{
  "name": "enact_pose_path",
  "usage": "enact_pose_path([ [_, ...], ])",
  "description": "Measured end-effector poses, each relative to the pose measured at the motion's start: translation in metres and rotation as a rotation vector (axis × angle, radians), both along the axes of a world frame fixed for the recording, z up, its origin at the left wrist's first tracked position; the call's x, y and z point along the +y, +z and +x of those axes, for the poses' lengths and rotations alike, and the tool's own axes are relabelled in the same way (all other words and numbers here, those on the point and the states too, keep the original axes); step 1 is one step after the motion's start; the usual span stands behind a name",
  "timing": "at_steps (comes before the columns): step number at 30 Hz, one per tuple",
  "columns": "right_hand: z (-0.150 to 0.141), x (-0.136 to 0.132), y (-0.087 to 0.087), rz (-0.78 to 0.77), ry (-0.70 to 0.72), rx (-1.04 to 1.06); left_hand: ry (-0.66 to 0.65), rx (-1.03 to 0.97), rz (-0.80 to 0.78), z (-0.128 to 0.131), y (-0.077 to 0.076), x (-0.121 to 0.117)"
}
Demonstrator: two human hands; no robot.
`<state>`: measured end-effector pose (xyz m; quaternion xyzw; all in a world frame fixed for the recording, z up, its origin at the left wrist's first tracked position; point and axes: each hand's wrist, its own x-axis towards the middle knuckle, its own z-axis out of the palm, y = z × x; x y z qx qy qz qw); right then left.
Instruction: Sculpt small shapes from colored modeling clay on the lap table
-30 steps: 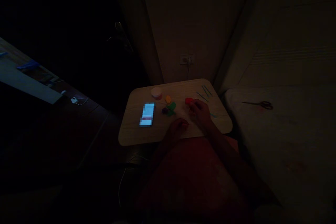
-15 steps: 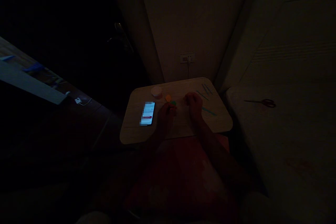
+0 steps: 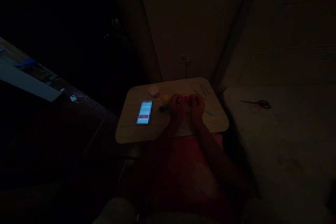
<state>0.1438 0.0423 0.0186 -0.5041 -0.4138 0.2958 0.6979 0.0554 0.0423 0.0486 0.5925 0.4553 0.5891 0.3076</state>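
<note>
On a small wooden lap table [image 3: 127,129] with rounded corners, in a very dark room, the work happens under the light of one phone [image 3: 144,113], which lies with its bright screen up near the left side of the table. Behind the table stands a pale wall with a wall socket [image 3: 186,57], and a cable hangs down from it. To the left is a dark door with a metal door handle [image 3: 116,24]. On the right lies a pale padded surface, maybe a bed, and a pair of scissors [image 3: 258,104] rests on it, well apart from the table.

Near the back edge of the table stands one small round tub [image 3: 154,91] with a pale top and a reddish colour at its lower edge; I cannot see what is inside it. Beside it lies a small orange lump of modelling clay [image 3: 165,97]. Green clay [image 3: 166,108] and dark purple clay [image 3: 161,109] sit just beside the left hand [image 3: 175,109]. Thin teal sticks [image 3: 202,90] lie toward the back right corner.

Both hands are close together above the table. The fingers [image 3: 174,100] of the left hand and of the right hand [image 3: 196,108] curl closed around a red lump of modelling clay [image 3: 185,99], though the dim light hides the exact grip.
</note>
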Motion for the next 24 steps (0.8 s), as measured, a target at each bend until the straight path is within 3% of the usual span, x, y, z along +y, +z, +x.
enact_pose_path([
  [4, 0.024, -0.018, -0.003, -0.046, -0.001, -0.079, -0.110, 0.079, 0.018, -0.011, -0.021, -0.017],
  [8, 0.036, -0.025, -0.014, -0.049, 0.013, -0.162, -0.169, 0.167, -0.016, -0.019, -0.034, -0.017],
  [14, 0.037, -0.024, -0.028, -0.079, -0.011, -0.171, -0.173, 0.180, -0.087, -0.024, -0.044, -0.010],
  [24, 0.047, -0.033, -0.031, -0.072, 0.054, -0.265, -0.338, 0.234, -0.077, -0.028, -0.048, -0.007],
])
